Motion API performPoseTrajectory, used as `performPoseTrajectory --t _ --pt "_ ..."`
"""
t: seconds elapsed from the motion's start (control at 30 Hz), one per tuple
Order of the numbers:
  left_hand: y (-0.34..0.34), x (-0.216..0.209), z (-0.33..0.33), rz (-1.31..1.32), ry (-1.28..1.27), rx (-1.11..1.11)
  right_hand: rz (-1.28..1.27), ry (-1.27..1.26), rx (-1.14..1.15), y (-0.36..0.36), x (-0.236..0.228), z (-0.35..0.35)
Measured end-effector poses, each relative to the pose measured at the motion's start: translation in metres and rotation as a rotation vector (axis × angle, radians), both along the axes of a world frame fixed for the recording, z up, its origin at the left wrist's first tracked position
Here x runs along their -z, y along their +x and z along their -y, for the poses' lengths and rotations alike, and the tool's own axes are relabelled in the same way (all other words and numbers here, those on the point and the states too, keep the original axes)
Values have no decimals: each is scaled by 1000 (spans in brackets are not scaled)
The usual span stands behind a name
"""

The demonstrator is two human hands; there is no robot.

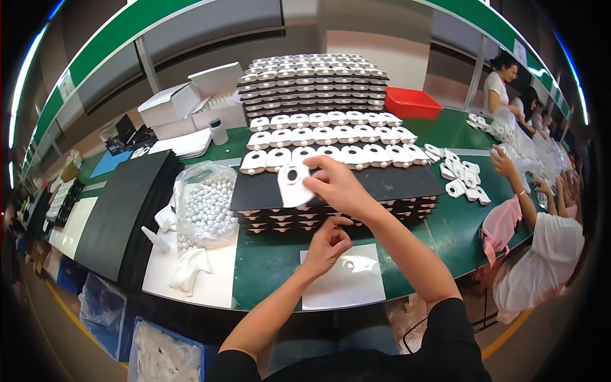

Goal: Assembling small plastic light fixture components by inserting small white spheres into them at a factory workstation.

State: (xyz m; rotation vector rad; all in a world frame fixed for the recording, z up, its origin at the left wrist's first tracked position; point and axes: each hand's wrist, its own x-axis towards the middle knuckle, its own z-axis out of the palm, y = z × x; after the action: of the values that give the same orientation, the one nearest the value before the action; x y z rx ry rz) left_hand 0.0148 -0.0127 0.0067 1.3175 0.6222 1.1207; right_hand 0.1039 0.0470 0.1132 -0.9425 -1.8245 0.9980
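Between the thumb and fingers of my right hand [337, 186] is a white plastic part [294, 190] with a rounded end and a dark-centred round hole. It is held over the front left of a black sheet [382, 184], the top one of a stack. Rows of similar white parts [328, 135] stand on the back of that sheet, several with a small white ball at the front. Lower down, my left hand [326, 247] is closed at the front edge of the stack, its thumb and fingertips drawn together. Whatever is in its fingers cannot be made out.
A clear bag of white balls [210, 200] lies left of the stack, beside black sheets [124, 216]. Loose white parts [463, 175] lie to the right. Behind are a taller loaded stack [312, 86] and a red tray [412, 104]. People work along the right side.
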Motion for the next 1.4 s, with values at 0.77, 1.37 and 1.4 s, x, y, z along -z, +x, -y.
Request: performPoseTrajectory --t 0.77,1.37,1.4 --pt "-3 8 0 -107 137 -125 -48 617 494 103 -11 -35" --pt "3 8 1 -190 232 -239 949 -307 1267 361 123 -28" --pt "3 8 2 -191 231 -238 942 -253 1252 349 125 -26"
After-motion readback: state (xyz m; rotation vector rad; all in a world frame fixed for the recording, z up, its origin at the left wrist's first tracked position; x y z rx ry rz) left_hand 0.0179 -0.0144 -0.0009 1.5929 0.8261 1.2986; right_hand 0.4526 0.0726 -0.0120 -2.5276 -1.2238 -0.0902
